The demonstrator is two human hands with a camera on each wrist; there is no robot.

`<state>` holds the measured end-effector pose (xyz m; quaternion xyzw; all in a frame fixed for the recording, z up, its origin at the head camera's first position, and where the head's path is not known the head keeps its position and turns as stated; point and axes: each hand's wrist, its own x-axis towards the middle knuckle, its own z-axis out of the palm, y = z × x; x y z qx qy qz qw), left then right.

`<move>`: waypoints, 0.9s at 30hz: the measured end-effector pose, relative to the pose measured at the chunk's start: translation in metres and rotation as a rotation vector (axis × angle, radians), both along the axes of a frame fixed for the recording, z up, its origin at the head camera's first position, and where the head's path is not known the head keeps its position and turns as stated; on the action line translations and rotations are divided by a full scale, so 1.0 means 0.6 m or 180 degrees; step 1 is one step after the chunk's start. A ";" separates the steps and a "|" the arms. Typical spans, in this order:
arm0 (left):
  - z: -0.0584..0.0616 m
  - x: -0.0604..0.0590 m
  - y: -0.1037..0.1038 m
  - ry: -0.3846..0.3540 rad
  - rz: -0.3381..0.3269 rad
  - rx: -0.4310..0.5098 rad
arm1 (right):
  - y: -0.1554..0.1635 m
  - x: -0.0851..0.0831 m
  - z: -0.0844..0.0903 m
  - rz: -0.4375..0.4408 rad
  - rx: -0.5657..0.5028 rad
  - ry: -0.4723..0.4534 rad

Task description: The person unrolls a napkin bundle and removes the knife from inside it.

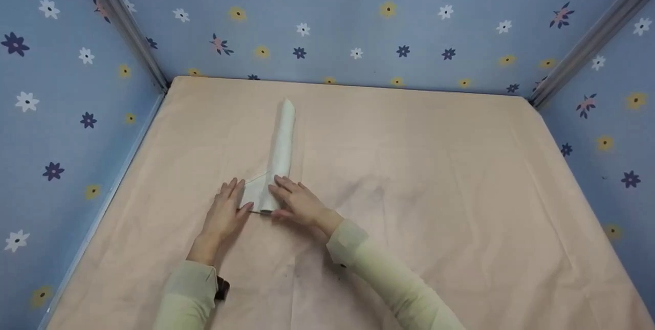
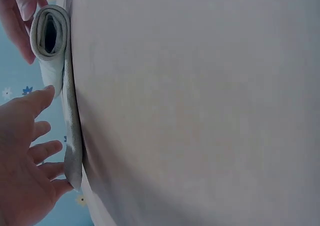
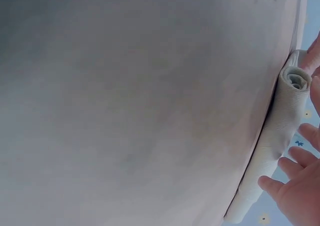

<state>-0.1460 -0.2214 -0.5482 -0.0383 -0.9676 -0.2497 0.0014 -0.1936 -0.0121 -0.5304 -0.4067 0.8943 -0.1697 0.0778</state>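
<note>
A pale cloth (image 1: 283,140) lies on the table, rolled into a long tube that points away from me. From the roll's left side a flat flap (image 1: 254,192) sticks out at the near end. My left hand (image 1: 223,212) touches the flap's outer edge, fingers extended and the thumb near its front edge. Over the near part of the tube rests my right hand (image 1: 303,204), fingers fairly straight along its right side. In the left wrist view, the coiled end of the cloth (image 2: 66,36) shows a hollow centre. The right wrist view shows the cloth (image 3: 285,111) lengthwise beside my fingers.
A peach-coloured cover (image 1: 435,192) with creases lies over the table. Blue flowered panels (image 1: 327,23) stand behind and on both sides, with grey metal posts (image 1: 128,28) at the back corners. A dark band or device (image 1: 222,288) sits at the left sleeve.
</note>
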 end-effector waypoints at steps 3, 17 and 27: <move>-0.002 -0.002 -0.003 -0.0041 -0.0037 -0.0021 | -0.006 -0.001 0.003 0.0015 -0.0024 -0.0005; -0.009 -0.002 -0.007 -0.0153 -0.0212 -0.0078 | -0.030 -0.009 0.007 0.0009 0.0078 0.0004; -0.006 -0.002 -0.004 -0.0305 -0.0213 -0.0168 | -0.039 -0.014 0.005 -0.0052 0.0214 -0.0143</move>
